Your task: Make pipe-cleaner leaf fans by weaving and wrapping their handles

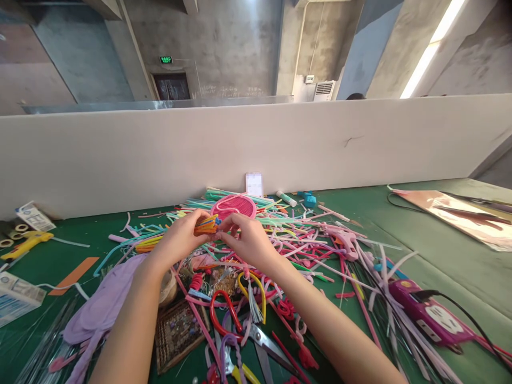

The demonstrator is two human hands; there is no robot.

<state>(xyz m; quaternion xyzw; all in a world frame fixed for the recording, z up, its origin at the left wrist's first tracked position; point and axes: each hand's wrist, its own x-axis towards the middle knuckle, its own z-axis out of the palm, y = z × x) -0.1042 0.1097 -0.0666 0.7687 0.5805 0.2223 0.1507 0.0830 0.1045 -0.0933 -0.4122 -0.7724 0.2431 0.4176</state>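
Over the middle of the table, my left hand is closed round an orange-and-yellow pipe cleaner piece. A bit of blue shows at its right end. My right hand pinches at that blue end, with thumb and index finger close together; the exact grip is partly hidden. Just behind the hands lies a round pink coil of pipe cleaner. Loose pipe cleaners in many colours spread around and beneath both hands. Nearer to me are red-handled scissors and a tray of small beads.
A phone leans on the white partition. At left lie a yellow glue gun, cartons and a lilac eye-mask-shaped piece. To the right are a pink glue gun and a purple power strip with cables.
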